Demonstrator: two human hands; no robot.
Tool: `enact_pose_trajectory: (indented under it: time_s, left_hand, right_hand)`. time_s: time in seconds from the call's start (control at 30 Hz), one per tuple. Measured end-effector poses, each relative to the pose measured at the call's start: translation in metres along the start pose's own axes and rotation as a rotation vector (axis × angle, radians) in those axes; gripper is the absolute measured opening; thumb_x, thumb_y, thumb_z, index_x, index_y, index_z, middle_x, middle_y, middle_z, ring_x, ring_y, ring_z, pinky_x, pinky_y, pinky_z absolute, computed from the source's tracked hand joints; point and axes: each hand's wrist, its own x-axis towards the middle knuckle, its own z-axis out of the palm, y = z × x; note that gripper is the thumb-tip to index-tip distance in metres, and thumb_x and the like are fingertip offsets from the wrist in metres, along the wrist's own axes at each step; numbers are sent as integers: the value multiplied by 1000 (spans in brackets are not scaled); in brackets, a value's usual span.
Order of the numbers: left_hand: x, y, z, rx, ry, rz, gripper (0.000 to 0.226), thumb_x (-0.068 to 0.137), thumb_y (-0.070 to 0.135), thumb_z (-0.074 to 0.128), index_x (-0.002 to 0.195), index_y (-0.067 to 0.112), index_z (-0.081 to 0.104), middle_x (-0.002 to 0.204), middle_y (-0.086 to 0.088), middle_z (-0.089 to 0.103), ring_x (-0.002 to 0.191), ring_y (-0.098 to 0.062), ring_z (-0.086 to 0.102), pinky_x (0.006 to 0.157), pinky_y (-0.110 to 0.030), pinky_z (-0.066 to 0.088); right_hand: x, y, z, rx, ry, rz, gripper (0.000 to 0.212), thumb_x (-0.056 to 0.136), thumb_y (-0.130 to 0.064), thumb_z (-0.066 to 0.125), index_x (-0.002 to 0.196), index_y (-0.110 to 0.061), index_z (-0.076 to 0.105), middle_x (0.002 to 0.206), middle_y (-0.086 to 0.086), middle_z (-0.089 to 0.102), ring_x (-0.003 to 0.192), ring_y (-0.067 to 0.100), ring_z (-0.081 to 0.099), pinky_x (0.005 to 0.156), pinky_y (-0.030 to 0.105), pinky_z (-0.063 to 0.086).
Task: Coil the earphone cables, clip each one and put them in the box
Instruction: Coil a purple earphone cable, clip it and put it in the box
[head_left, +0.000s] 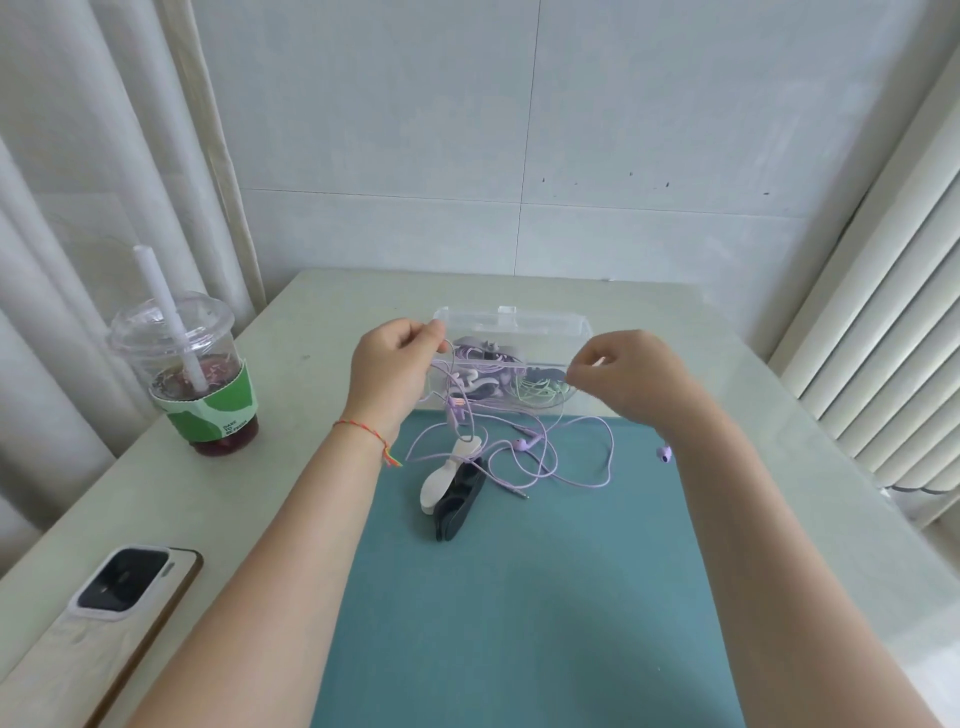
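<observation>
**Purple cable stretched in front of the box**

We held the purple earphone cable (540, 457) raised just before the clear box (519, 322), its loose loops trailing onto the teal mat (519, 597). Our left hand (395, 364) pinched one strand, and our right hand (623, 374) pinched another. Two clips (454, 488), white and dark, lay on the mat nearer us than the box. Left of the box stood a drink cup (197, 374).

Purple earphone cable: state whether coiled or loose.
Loose: the purple cable sprawls in uneven loops over the mat, stretched between both hands.
</observation>
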Motion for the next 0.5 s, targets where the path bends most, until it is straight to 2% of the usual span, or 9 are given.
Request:
enact_pose_trajectory:
  time_s: [0.03,0.07,0.13,0.23,0.33,0.43,0.5]
  left_hand:
    - [-1,1,0,-7,-14,11,31,92,30,61,63,21,65,46,7,37,46,-14,31,52,-26,33]
    - [-2,3,0,-16,-35,19,31,93,30,60,63,21,64,49,4,35,47,-15,30,51,-26,34]
    - [-5,7,2,-31,-85,30,30,94,29,60,66,19,64,48,5,36,45,-13,30,48,-23,36]
    - [-10,11,5,-43,-129,39,28,96,27,58,71,14,63,40,13,39,40,-7,32,47,-22,37]
    - [-11,12,6,-58,-133,44,28,96,25,58,71,13,62,39,13,38,39,-6,32,45,-21,38]
    - [-7,10,3,-57,-101,48,29,95,25,59,68,14,62,39,12,38,40,-7,31,45,-21,36]
    - [-5,7,1,35,-87,80,29,92,25,61,66,13,64,40,11,40,42,-7,33,49,-22,36]
  right_hand:
    - [0,0,3,-108,3,-24,26,85,-18,57,108,-25,68,97,-4,61,95,13,55,75,20,40]
    - [0,-1,5,-136,2,-60,36,86,-15,55,118,-27,63,117,1,55,114,18,48,87,24,36]
    - [-1,-7,11,-48,-38,-158,39,87,-11,53,122,-27,61,130,-2,52,123,16,46,94,22,32]
    - [-5,-17,29,-25,-237,-262,32,88,-25,62,120,-26,64,122,-11,63,114,10,56,100,26,41]
    - [-7,-18,46,-152,-392,-236,35,86,-37,68,119,-24,63,108,-8,67,100,12,59,92,29,46]
    - [-5,-16,47,-140,-389,-263,5,87,-31,66,92,-28,67,88,-11,66,85,13,60,78,26,48]
    - [-3,-14,43,-91,-352,-278,7,88,-26,65,82,-28,65,79,-15,64,79,12,60,71,22,47]
